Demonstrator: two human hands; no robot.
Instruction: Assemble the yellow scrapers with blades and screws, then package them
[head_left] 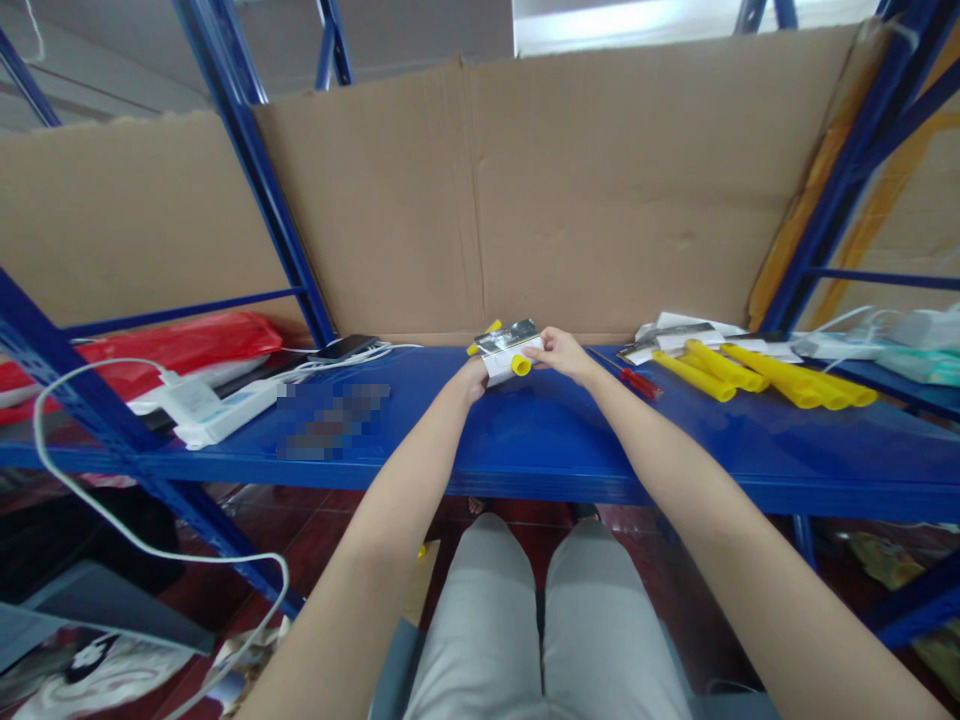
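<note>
A white card with a glossy black printed part (499,365) is held between my two hands over the blue shelf, with a yellow tube (520,366) across it. One open end of the tube faces me, and yellow also shows past the card's far left corner. My left hand (474,378) grips the card's left side from below; its fingers are mostly hidden behind it. At the right edge, my right hand (561,352) pinches the card beside the tube's near end. A red-handled screwdriver (639,382) lies right of my right hand.
Several yellow tubes (712,375) with similar cards lie on the shelf (555,455) at right. At left are a white power strip (232,410), cables, a dark phone (349,347) and a red bag (187,340). Cardboard (600,190) walls the back; blue posts (277,180) stand at both sides.
</note>
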